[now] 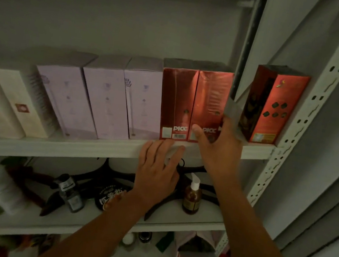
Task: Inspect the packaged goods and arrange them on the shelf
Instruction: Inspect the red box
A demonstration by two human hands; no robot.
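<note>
Though light is dim, red foil boxes [177, 103] gleam

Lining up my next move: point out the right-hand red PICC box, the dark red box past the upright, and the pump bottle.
right-hand red PICC box [210, 99]: head view, upper front face.
dark red box [277, 111]: head view, its brighter right face.
pump bottle [191, 199]: head view, amber body.

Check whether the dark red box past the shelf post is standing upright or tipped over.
Upright: the dark red box stands on its narrow base on the shelf, long sides rising straight and its top face uppermost.
</note>
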